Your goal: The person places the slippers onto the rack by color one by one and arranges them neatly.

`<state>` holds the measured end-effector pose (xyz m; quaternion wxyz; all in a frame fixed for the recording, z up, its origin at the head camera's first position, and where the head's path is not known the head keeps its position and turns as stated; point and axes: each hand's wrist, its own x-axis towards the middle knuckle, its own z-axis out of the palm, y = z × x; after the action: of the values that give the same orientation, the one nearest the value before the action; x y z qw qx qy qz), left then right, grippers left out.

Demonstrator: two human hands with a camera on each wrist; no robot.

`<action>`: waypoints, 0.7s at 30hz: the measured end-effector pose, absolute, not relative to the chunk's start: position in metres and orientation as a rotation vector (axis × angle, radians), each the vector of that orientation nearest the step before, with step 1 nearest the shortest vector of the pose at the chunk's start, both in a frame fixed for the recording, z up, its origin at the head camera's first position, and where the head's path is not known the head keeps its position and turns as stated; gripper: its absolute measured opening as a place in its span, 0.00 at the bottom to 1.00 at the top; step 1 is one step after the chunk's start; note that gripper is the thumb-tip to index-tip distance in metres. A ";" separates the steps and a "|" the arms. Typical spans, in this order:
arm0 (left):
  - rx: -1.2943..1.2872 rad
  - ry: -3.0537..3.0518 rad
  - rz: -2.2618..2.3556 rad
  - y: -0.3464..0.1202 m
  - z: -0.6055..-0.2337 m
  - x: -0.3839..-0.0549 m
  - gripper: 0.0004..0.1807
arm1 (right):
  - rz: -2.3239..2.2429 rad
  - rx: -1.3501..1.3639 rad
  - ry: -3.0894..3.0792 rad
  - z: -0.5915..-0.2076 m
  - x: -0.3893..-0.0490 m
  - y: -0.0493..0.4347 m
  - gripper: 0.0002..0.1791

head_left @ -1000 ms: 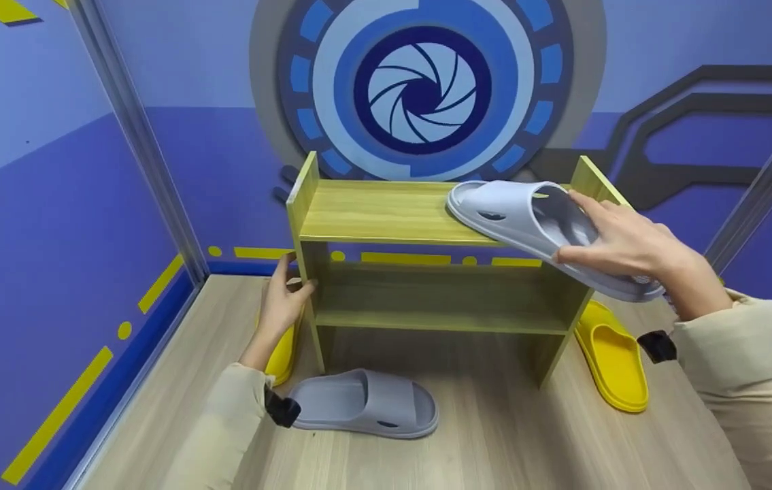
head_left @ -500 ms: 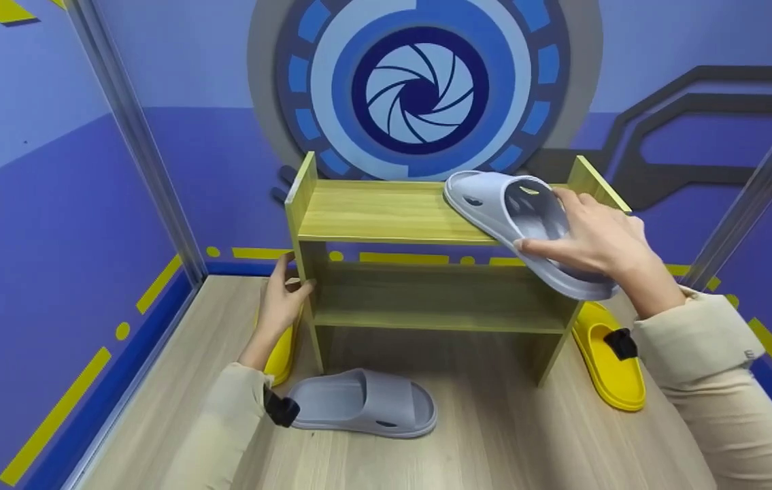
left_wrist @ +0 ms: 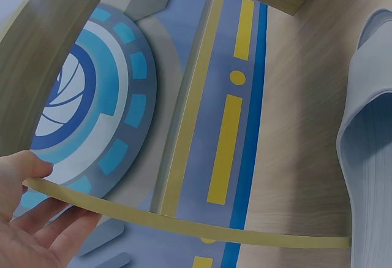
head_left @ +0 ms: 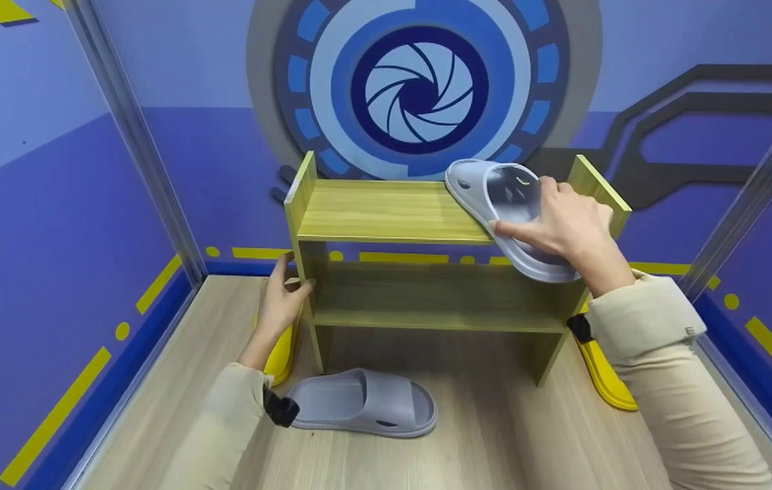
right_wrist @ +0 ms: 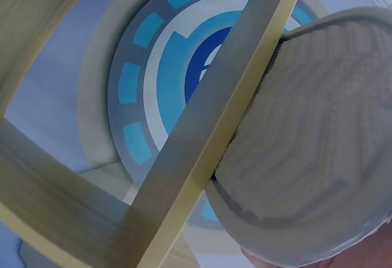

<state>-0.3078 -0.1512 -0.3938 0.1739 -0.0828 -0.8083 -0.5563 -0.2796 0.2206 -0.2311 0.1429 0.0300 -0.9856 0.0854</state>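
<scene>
A small wooden shoe rack [head_left: 372, 211] stands on the floor. My left hand [head_left: 280, 303] pinches its left side panel, thumb inside and fingers outside, as the left wrist view also shows. A grey slide slipper [head_left: 511, 201] is in my right hand [head_left: 569, 221], thumb on the near edge and fingers over the far one. Its toe lies over the top shelf; the heel hangs tilted past the front edge. The right wrist view shows the slipper's ribbed sole [right_wrist: 312, 127] against the shelf edge. The other grey slipper [head_left: 396, 401] lies on the floor in front of the rack.
One yellow slipper [head_left: 281, 357] lies left of the rack, partly behind my left hand and wrist. Another yellow slipper [head_left: 607, 374] sits at the right, partly covered by my right sleeve. Upright end panels [head_left: 600, 184] bound the top shelf. A patterned blue wall [head_left: 209, 177] stands behind.
My right hand has moved left and slightly up with the grey slipper, swinging its heel inward toward the rack. The left hand and the slippers on the floor have stayed put.
</scene>
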 end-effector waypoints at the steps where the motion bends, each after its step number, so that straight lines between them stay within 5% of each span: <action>1: -0.232 -2.293 -1.574 -0.151 -0.394 -0.308 0.28 | 0.246 0.075 -2.843 -0.231 -0.281 0.219 0.54; 21: -0.240 -2.283 -1.587 -0.152 -0.396 -0.309 0.29 | 0.216 -0.102 -2.826 -0.231 -0.300 0.199 0.55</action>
<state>-0.3093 -0.1523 -0.3957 0.1746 -0.0845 -0.8056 -0.5598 -0.3000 0.1986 -0.2311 0.1520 -0.0355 -0.9849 0.0754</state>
